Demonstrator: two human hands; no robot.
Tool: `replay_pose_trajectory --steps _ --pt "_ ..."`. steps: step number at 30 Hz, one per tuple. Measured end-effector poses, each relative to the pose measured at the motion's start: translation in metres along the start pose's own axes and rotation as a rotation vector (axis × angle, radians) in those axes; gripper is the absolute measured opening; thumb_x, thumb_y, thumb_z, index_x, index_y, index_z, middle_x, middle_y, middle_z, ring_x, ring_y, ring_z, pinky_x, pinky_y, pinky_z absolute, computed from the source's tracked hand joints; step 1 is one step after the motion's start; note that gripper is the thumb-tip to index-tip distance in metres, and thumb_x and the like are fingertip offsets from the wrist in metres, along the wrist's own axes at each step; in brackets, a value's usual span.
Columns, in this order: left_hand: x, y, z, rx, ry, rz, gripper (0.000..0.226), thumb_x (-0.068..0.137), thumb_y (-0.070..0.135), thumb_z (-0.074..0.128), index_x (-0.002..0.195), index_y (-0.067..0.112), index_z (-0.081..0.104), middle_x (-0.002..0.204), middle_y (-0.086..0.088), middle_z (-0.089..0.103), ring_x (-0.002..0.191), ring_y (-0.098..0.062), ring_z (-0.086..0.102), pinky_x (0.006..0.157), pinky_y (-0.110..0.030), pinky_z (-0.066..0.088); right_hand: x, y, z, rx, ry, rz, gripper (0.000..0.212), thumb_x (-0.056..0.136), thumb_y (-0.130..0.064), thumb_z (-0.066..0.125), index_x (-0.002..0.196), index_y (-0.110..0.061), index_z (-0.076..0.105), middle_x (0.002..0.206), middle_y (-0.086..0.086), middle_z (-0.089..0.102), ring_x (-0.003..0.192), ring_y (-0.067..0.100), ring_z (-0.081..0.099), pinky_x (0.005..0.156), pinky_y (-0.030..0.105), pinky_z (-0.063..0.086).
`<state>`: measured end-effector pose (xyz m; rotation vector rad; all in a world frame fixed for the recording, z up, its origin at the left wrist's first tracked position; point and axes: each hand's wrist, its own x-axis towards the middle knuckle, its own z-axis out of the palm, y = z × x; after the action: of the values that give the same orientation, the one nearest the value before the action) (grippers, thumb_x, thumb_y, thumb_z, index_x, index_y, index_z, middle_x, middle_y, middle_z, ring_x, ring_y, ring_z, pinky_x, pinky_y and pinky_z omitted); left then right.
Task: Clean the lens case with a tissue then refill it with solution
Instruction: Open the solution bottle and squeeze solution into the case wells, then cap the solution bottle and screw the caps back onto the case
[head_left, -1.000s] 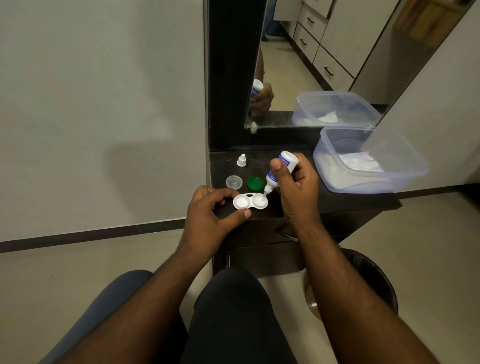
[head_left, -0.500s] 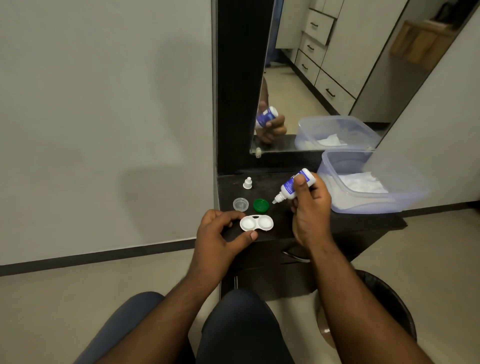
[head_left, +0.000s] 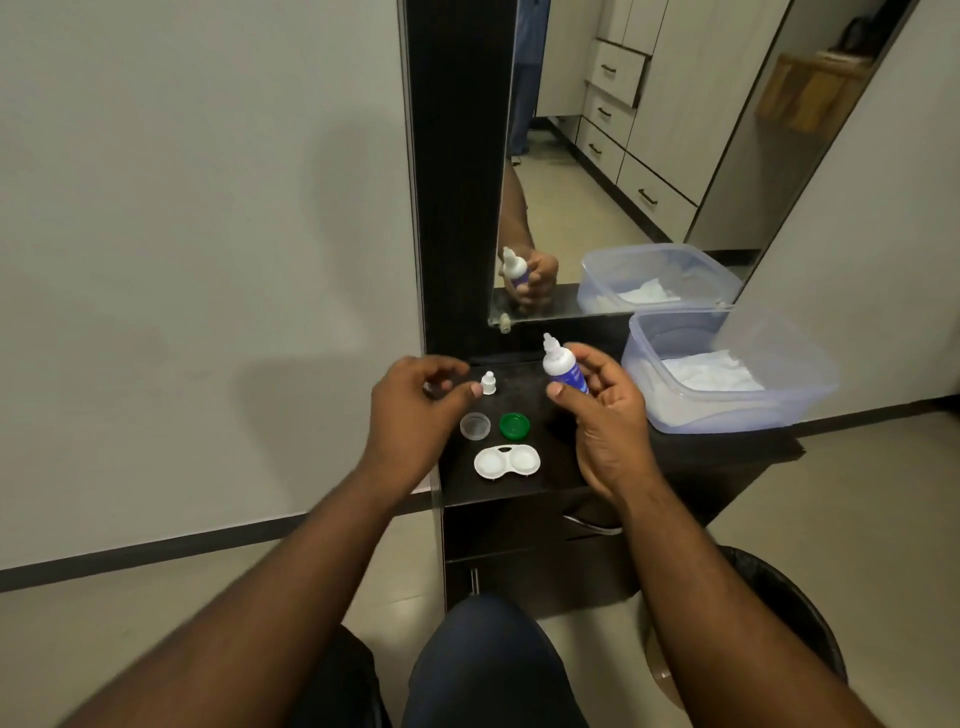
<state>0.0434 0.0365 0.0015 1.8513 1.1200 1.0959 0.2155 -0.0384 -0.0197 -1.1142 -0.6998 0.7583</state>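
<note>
The open white lens case (head_left: 507, 462) lay near the front edge of the dark counter (head_left: 675, 457), a clear cap (head_left: 475, 425) and green cap (head_left: 514, 425) just behind it, while the right hand (head_left: 605, 415) gripped the upright solution bottle (head_left: 562, 366) and the left hand (head_left: 413, 410), fingers loosely curled and empty, hovered beside the small white bottle cap (head_left: 488, 383).

Both bare forearms are extended forward from the lower corners. The left hand (head_left: 415, 410) is held palm down, fingers loosely curled, thumb and forefinger parted and empty. The right hand (head_left: 597, 415) is closed in a grip around a small upright bottle (head_left: 562, 366).
</note>
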Motion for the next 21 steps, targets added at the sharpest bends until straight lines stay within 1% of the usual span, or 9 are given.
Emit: replay_pose_trajectory --steps 2,4,6,8,10,13,17,19,21 --pt "0.020 0.002 0.005 0.054 -0.072 -0.028 0.023 0.077 0.020 0.077 0.100 0.014 0.073 0.084 0.001 0.064 0.071 -0.004 0.056 0.065 -0.014 0.042 0.000 0.002 0.001 -0.026 0.014 0.001 0.043 0.074 0.006 0.071 0.109 -0.018 0.062 0.112 0.006 0.067 0.106 0.022 0.063 0.082 0.026 0.051" --pt "0.034 0.003 0.011 0.114 -0.158 -0.053 0.030 0.078 0.022 0.077 0.105 0.012 0.071 0.088 0.000 0.067 0.076 -0.007 0.059 0.067 -0.015 0.044 0.001 0.003 0.001 -0.019 0.028 -0.002 0.043 0.072 0.008 0.072 0.104 -0.019 0.062 0.110 0.006 0.068 0.104 0.020 0.064 0.083 0.027 0.050" --pt "0.043 0.001 0.018 0.163 -0.258 -0.083 0.037 0.077 0.026 0.079 0.109 0.010 0.069 0.092 0.000 0.067 0.083 -0.012 0.062 0.068 -0.017 0.044 0.001 0.002 0.001 -0.020 0.030 0.000 0.044 0.071 0.009 0.072 0.105 -0.018 0.060 0.109 0.006 0.069 0.103 0.019 0.065 0.085 0.029 0.051" --pt "0.048 -0.004 0.024 0.229 -0.344 -0.101 0.038 0.075 0.027 0.080 0.107 0.010 0.070 0.094 0.000 0.068 0.084 -0.013 0.063 0.071 -0.021 0.047 0.002 0.002 0.002 -0.035 0.018 0.011 0.045 0.071 0.008 0.073 0.106 -0.016 0.059 0.109 0.005 0.070 0.103 0.018 0.066 0.088 0.032 0.053" --pt "0.050 -0.009 0.029 0.287 -0.379 -0.084 0.032 0.074 0.026 0.080 0.101 0.011 0.072 0.094 -0.003 0.072 0.079 -0.012 0.063 0.072 -0.024 0.050 0.003 0.002 0.002 -0.051 0.010 0.024 0.045 0.070 0.008 0.074 0.106 -0.015 0.060 0.108 0.005 0.070 0.102 0.018 0.066 0.088 0.033 0.053" --pt "0.051 -0.006 0.029 0.278 -0.346 -0.008 0.023 0.078 0.024 0.077 0.098 0.012 0.074 0.092 -0.005 0.073 0.079 -0.012 0.065 0.073 -0.025 0.052 0.004 0.004 0.002 -0.044 0.005 0.040 0.045 0.069 0.008 0.074 0.105 -0.015 0.062 0.108 0.006 0.069 0.101 0.019 0.066 0.083 0.029 0.053" --pt "0.049 0.022 0.021 -0.020 -0.193 0.148 0.014 0.081 0.023 0.073 0.093 0.017 0.072 0.084 0.001 0.072 0.078 -0.010 0.067 0.071 -0.023 0.054 0.004 0.005 0.001 -0.033 -0.016 0.043 0.042 0.071 0.008 0.074 0.104 -0.017 0.065 0.108 0.006 0.070 0.101 0.020 0.066 0.083 0.031 0.054" --pt "0.045 0.037 0.018 -0.147 -0.193 0.190 0.011 0.082 0.019 0.072 0.093 0.016 0.071 0.084 0.001 0.071 0.079 -0.011 0.068 0.073 -0.023 0.056 0.003 0.004 0.002 -0.059 -0.027 0.040 0.041 0.072 0.008 0.073 0.105 -0.016 0.065 0.108 0.006 0.070 0.101 0.020 0.067 0.085 0.033 0.055" --pt "0.040 0.045 0.019 -0.187 -0.212 0.202 0.012 0.083 0.018 0.072 0.094 0.013 0.071 0.084 0.001 0.070 0.079 -0.010 0.068 0.073 -0.023 0.056 0.002 0.003 0.002 -0.077 -0.038 0.038 0.040 0.073 0.008 0.072 0.105 -0.016 0.066 0.106 0.004 0.071 0.100 0.019 0.067 0.085 0.033 0.055"
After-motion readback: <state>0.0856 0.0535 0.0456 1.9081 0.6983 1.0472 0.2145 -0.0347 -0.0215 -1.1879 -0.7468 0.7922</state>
